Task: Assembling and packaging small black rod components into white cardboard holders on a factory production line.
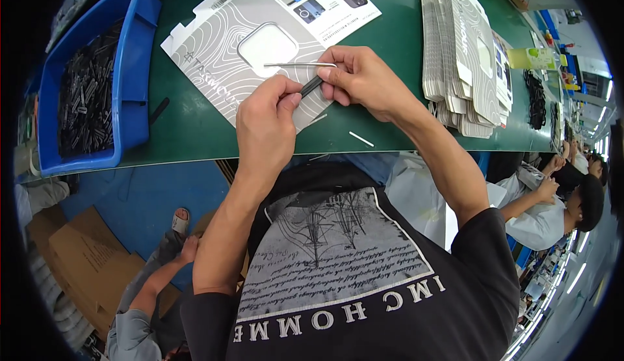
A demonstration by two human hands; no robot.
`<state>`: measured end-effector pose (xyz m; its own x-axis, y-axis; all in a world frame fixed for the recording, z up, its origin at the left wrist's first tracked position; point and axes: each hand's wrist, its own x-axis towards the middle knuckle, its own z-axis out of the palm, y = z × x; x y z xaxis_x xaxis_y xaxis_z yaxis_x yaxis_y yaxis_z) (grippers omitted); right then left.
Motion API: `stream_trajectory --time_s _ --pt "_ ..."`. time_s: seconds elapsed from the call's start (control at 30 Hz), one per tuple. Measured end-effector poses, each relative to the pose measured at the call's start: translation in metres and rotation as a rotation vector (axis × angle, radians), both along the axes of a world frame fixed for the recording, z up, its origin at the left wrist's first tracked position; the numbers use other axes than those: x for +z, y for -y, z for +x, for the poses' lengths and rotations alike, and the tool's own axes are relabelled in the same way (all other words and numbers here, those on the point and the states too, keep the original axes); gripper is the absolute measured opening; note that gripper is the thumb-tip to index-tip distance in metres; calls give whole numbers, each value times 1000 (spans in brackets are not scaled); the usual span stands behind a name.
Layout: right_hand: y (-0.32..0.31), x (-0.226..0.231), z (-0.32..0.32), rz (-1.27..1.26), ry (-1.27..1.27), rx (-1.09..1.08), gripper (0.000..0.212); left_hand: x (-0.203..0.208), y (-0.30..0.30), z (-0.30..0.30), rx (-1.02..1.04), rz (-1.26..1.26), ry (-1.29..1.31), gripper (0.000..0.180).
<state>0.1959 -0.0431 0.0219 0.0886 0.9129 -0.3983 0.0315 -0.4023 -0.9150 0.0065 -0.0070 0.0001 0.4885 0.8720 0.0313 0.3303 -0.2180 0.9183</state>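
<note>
Over the near part of the green table, my left hand (268, 117) pinches one end of a small black strip-shaped piece (311, 87) between thumb and fingers. My right hand (361, 81) is closed on the other end of that piece. A thin, pale, shiny strip (296, 64) sticks out leftward from my right fingertips; its material I cannot make out. Just beyond my hands, a flat grey-and-white printed carton (221, 55) with wavy lines and a rounded-square window lies on the table. A second printed carton panel (354, 26) lies beside it.
At the left stands a blue bin (133, 68) with many small black pieces (88, 101). One black strip (159, 110) and a white sliver (361, 138) lie on the green table (396, 123). A stack of flat cartons (448, 55) stands at right. Other people sit nearby.
</note>
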Motion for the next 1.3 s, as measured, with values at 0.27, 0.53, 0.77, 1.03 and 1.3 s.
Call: stream_trajectory --time_s 0.27,0.53,0.77,1.03,1.3 --pt "-1 4 -3 -36 -20 -32 8 -13 3 5 18 508 -17 12" --pt "7 -11 12 338 304 89 1 -14 -9 -2 -83 487 9 16" --pt "-3 -1 18 529 577 269 9 -14 -8 2 -91 460 -53 16" --pt "-9 -5 15 431 727 359 10 -13 -2 6 -19 500 -77 15" --pt "-15 -2 15 411 795 470 11 -14 1 9 -25 442 -123 14"
